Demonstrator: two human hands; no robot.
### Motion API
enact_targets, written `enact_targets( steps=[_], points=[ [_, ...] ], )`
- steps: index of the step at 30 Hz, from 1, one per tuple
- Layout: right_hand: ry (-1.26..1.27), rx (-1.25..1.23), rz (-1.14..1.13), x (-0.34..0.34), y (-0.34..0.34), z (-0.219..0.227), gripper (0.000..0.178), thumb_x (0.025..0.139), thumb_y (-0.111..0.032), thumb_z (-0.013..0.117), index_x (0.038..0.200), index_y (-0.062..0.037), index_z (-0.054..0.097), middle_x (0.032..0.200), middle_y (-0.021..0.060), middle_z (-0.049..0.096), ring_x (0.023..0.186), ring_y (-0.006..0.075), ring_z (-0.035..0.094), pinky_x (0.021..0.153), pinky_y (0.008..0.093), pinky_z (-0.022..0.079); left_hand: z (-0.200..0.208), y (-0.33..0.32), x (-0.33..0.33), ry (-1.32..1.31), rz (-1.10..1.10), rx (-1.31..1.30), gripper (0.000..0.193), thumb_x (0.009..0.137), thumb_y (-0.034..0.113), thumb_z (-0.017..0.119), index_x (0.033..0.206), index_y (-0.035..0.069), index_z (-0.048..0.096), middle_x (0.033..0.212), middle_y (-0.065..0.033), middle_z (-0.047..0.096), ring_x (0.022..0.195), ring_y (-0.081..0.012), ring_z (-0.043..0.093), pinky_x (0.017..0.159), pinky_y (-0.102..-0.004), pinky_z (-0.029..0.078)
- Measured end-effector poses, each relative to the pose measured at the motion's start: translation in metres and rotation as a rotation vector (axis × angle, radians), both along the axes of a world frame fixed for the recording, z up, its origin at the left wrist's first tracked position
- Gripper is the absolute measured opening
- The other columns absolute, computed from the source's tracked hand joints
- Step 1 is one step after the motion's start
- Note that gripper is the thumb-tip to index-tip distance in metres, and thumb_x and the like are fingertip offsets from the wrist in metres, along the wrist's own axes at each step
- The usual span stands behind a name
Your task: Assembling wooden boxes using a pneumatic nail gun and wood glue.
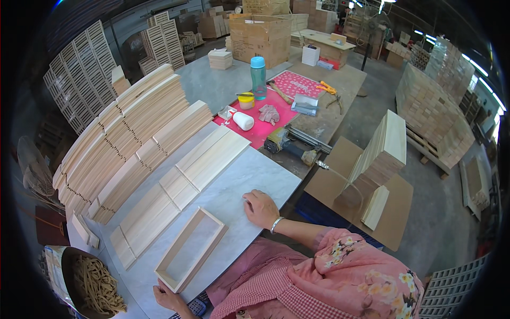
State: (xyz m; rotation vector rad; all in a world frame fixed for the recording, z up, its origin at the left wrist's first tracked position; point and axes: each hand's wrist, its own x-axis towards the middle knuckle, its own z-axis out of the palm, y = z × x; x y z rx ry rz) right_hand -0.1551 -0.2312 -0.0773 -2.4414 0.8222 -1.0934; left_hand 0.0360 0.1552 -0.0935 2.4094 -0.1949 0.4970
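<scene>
A shallow rectangular wooden frame [183, 250], its middle open to the tabletop, lies aslant near the front edge of the marbled grey table [260, 175]. My left hand [169, 299] grips its near left corner, the fingers partly hidden below the table edge. To the right of the frame, apart from it, my right hand [261, 208] rests on the table with curled fingers. Whatever those fingers may hold is hidden. Just beyond the frame, grooved wooden panels [175, 186] lie side by side in a flat row.
Tall stacks of grooved boards [119, 127] stand at the far left. A bin of tan strips [98, 282] is at lower left. Beyond lie a white glue bottle [243, 121], a teal water bottle [258, 80] and a nail gun [289, 143]. Stacked planks [380, 146] stand right.
</scene>
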Motion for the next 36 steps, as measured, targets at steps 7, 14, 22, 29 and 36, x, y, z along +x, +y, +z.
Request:
enact_targets(
  steps=[7, 14, 22, 29, 36],
  points=[
    [-0.007, 0.011, 0.001, -0.003, 0.001, -0.001, 0.015, 0.081, -0.004, 0.063, 0.096, -0.0057, 0.062, 0.085, 0.0109, 0.06, 0.074, 0.0298, 0.059, 0.071, 0.0374, 0.049, -0.002, 0.003, -0.006, 0.0, -0.001, 0.013, 0.053, 0.102, 0.036, 0.056, 0.067, -0.001, 0.042, 0.059, -0.0084, 0.041, 0.057, -0.0223, 0.032, 0.056, -0.0374, 0.037],
    [-0.028, 0.029, -0.021, 0.0, -0.003, 0.0, 0.013, 0.082, -0.005, 0.061, 0.094, -0.0065, 0.059, 0.084, 0.0107, 0.058, 0.076, 0.0305, 0.057, 0.072, 0.0383, 0.048, -0.015, 0.013, 0.007, -0.007, -0.088, 0.112, 0.052, 0.103, 0.036, 0.054, 0.068, -0.001, 0.043, 0.06, -0.0094, 0.042, 0.058, -0.0231, 0.033, 0.058, -0.0377, 0.038],
    [-0.045, 0.018, -0.015, -0.002, -0.002, 0.005, 0.013, 0.082, -0.005, 0.061, 0.094, -0.0067, 0.059, 0.085, 0.0105, 0.058, 0.077, 0.0299, 0.057, 0.074, 0.0382, 0.047, -0.004, -0.006, 0.006, 0.002, 0.002, -0.069, 0.054, 0.102, 0.043, 0.048, 0.075, -0.004, 0.053, 0.07, -0.0214, 0.053, 0.063, -0.0368, 0.045, 0.067, -0.0445, 0.042],
    [-0.041, 0.008, -0.012, -0.004, 0.003, 0.0, 0.013, 0.082, -0.005, 0.061, 0.095, -0.0064, 0.059, 0.085, 0.0106, 0.058, 0.078, 0.03, 0.058, 0.075, 0.0384, 0.048, -0.007, -0.011, 0.018, -0.011, 0.029, -0.164, 0.056, 0.102, 0.044, 0.047, 0.077, -0.005, 0.056, 0.073, -0.0257, 0.057, 0.065, -0.0418, 0.049, 0.069, -0.0473, 0.043],
    [-0.026, 0.003, -0.012, -0.002, 0.002, 0.001, 0.014, 0.082, -0.005, 0.06, 0.096, -0.006, 0.06, 0.086, 0.0109, 0.059, 0.078, 0.0304, 0.058, 0.075, 0.0387, 0.049, -0.02, -0.023, 0.012, 0.006, 0.03, -0.196, 0.055, 0.102, 0.043, 0.047, 0.077, -0.005, 0.056, 0.073, -0.0259, 0.057, 0.065, -0.0421, 0.049, 0.069, -0.0475, 0.043]
  ],
)
